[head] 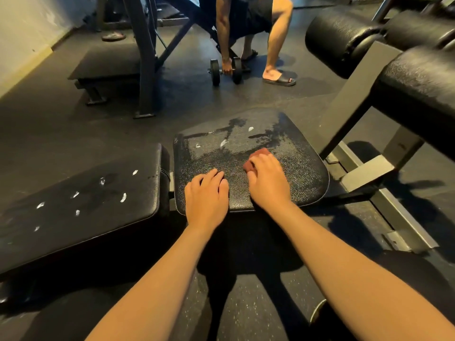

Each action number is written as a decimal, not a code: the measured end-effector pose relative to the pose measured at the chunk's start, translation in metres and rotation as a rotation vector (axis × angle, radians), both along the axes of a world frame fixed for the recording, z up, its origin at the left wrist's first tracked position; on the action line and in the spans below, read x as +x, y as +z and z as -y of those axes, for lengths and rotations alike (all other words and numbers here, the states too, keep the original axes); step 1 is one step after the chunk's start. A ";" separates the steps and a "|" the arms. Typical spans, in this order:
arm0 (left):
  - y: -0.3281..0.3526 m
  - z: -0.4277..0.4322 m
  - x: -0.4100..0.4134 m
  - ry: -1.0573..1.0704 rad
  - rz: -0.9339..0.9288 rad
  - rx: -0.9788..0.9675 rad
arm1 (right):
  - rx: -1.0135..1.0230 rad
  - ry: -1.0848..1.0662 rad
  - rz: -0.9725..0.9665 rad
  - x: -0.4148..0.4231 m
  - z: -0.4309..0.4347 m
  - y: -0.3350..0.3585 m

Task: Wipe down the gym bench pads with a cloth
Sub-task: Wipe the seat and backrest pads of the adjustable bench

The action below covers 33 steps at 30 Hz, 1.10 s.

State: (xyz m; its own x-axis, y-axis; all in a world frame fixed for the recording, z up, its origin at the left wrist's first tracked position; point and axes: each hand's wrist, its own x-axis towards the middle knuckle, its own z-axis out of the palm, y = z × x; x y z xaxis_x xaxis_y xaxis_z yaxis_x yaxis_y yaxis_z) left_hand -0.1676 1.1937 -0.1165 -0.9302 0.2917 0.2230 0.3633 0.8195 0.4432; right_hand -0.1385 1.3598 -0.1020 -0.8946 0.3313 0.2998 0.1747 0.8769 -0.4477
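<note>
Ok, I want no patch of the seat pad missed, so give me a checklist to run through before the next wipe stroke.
1. Cloth under the right hand, flat on the seat pad: ok.
2. Left hand braced on the pad's near edge, beside the cloth: ok.
3. White foam dabs at the pad's far half wiped off: not ok.
4. Long back pad to the left wiped: not ok, dabs remain.
5. Cloth clean enough: cannot tell.

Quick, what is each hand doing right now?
Left hand: open, flat on the seat pad, holding nothing.
Right hand: fingers pressed on the reddish cloth, against the same pad.
</note>
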 end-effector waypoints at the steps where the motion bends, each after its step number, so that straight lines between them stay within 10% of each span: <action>1: 0.002 -0.005 0.003 0.020 0.012 0.016 | 0.027 0.056 0.008 0.002 0.011 -0.002; 16: 0.015 -0.022 -0.021 0.025 0.100 0.081 | 0.000 0.318 0.086 -0.007 0.010 -0.007; 22: 0.017 -0.040 -0.034 -0.039 0.065 0.079 | -0.014 -0.200 0.042 -0.020 -0.060 0.011; 28: 0.019 -0.055 -0.050 -0.083 0.035 0.082 | -0.041 0.265 0.118 -0.029 -0.022 0.006; 33: 0.013 -0.067 -0.050 -0.204 -0.008 0.028 | 0.000 -0.161 0.051 -0.025 -0.082 0.008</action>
State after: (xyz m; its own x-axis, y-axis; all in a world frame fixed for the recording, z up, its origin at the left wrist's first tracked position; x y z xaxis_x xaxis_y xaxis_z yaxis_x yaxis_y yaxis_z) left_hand -0.2175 1.2608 -0.1039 -0.8506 0.4673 0.2410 0.5240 0.7158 0.4616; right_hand -0.1640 1.4418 -0.0937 -0.8441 0.4715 0.2551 0.3355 0.8358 -0.4347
